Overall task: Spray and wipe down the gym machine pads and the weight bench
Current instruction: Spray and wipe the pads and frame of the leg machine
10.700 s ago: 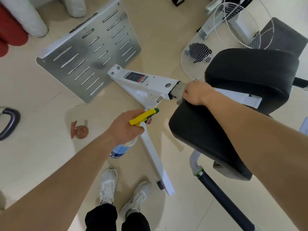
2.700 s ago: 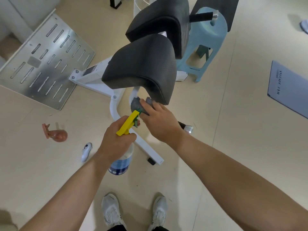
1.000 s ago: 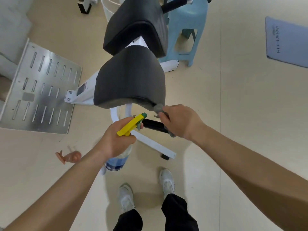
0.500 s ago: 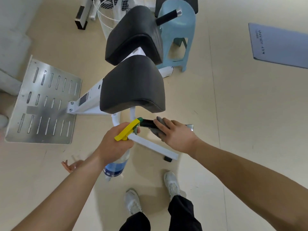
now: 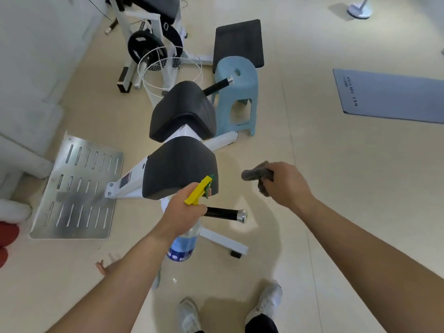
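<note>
Near pad [image 5: 180,167] sits mid-frame on the white machine frame, with the far pad [image 5: 182,109] just behind it. Both are dry-looking black, with no visible spray film or streaks, so I can't tell whether either has been wiped.

The left hand [image 5: 183,213] is wrapped around the spray bottle [image 5: 185,243], its yellow trigger head aimed at the near pad's near right corner. The right hand [image 5: 286,186] clutches a bunched grey cloth [image 5: 254,174], held in the air right of the near pad and touching nothing.

Judgement: mid-task, between strokes, with neither spraying nor wiping going on. The weight bench [image 5: 153,6] is far left by the wall, well apart from both hands, and likely left to do.

The black handle [image 5: 223,212] pokes out under the near pad. The blue stool [image 5: 236,92] stands right of the far pad and the metal footplate [image 5: 77,188] lies to the left.
</note>
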Available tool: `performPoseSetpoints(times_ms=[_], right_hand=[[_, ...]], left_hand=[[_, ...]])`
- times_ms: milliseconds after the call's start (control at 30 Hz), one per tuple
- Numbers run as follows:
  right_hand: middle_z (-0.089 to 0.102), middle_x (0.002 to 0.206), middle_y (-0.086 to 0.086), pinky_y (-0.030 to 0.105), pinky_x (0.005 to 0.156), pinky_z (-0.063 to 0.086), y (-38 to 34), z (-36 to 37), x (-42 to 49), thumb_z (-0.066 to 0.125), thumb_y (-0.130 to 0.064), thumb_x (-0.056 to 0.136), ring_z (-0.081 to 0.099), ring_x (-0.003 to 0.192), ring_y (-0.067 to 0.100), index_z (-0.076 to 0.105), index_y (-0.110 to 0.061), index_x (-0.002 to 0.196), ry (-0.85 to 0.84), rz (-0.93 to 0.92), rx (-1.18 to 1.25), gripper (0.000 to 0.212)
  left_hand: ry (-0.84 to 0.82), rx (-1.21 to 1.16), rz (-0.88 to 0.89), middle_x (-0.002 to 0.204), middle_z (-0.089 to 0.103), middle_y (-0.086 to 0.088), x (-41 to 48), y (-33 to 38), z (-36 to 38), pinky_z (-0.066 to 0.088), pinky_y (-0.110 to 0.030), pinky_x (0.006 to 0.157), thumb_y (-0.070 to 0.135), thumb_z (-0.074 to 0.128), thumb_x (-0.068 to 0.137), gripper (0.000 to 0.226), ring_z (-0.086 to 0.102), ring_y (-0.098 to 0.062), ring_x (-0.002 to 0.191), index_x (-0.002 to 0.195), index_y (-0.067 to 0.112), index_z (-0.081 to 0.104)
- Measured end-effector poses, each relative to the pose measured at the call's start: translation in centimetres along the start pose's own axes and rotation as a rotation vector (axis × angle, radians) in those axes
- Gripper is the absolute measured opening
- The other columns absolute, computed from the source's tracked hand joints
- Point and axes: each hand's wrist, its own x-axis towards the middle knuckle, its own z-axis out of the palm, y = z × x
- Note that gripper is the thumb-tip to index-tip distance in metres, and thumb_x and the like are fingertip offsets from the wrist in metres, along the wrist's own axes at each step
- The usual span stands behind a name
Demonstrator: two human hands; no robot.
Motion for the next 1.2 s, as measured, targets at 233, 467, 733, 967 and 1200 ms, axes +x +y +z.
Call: performPoseSetpoints(times_ms=[233, 467, 733, 967, 1200], right_hand=[[0.072, 0.078, -0.007, 0.014, 0.057, 0.042, 1.6, -9.5, 1.9, 0.058, -0.015, 0.092, 0.067, 0.071, 0.006, 0.068, -0.023, 0.083, -0.122, 0.071, 0.289, 0.016], [0.075, 0.088, 0.014, 0.041, 0.076, 0.062, 4.4, -15.5, 5.7, 0.063, -0.017, 0.094, 0.071, 0.077, 0.026, 0.072, -0.01, 0.091, -0.203, 0.238, 0.605, 0.011], [0.072, 0.102, 0.017, 0.035, 0.063, 0.058, 2.4, -17.5, 13.1, 0.06, -0.031, 0.094, 0.069, 0.076, 0.029, 0.067, -0.011, 0.107, -0.317, 0.284, 0.744, 0.024], [0.068, 0.085, 0.013, 0.025, 0.048, 0.049, -0.7, -17.7, 24.4, 0.058, -0.036, 0.093, 0.063, 0.062, 0.024, 0.061, -0.015, 0.089, -0.374, 0.256, 0.63, 0.021], [0.063, 0.071, 0.007, 0.023, 0.051, 0.049, -5.2, -16.5, 35.1, 0.058, -0.04, 0.095, 0.058, 0.055, 0.02, 0.056, -0.02, 0.084, -0.575, 0.256, 0.509, 0.022]], left_hand=[[0.218, -0.05, -0.133, 0.104, 0.068, -0.013, 2.0, 7.9, 3.9, 0.051, -0.051, 0.091, 0.002, 0.061, 0.082, 0.03, 0.062, -0.037, 0.103, 0.108, 0.018, 0.065], [0.443, -0.005, -0.098, 0.077, 0.062, -0.004, 4.5, 15.4, 6.9, 0.054, -0.049, 0.081, 0.012, 0.064, 0.085, 0.014, 0.063, -0.033, 0.082, 0.091, 0.022, 0.057], [0.559, -0.144, -0.076, 0.078, 0.062, 0.003, 9.7, 19.6, 8.2, 0.052, -0.029, 0.069, 0.002, 0.067, 0.083, 0.032, 0.059, -0.017, 0.073, 0.083, 0.032, 0.056], [0.598, -0.292, -0.101, 0.094, 0.066, 0.004, 18.9, 19.8, 8.7, 0.049, -0.035, 0.076, -0.002, 0.064, 0.08, 0.042, 0.057, -0.016, 0.079, 0.111, 0.026, 0.065], [0.703, -0.452, -0.267, 0.103, 0.068, -0.007, 27.5, 20.2, 8.1, 0.055, -0.046, 0.079, -0.001, 0.062, 0.077, 0.042, 0.062, -0.024, 0.09, 0.11, 0.025, 0.063]])
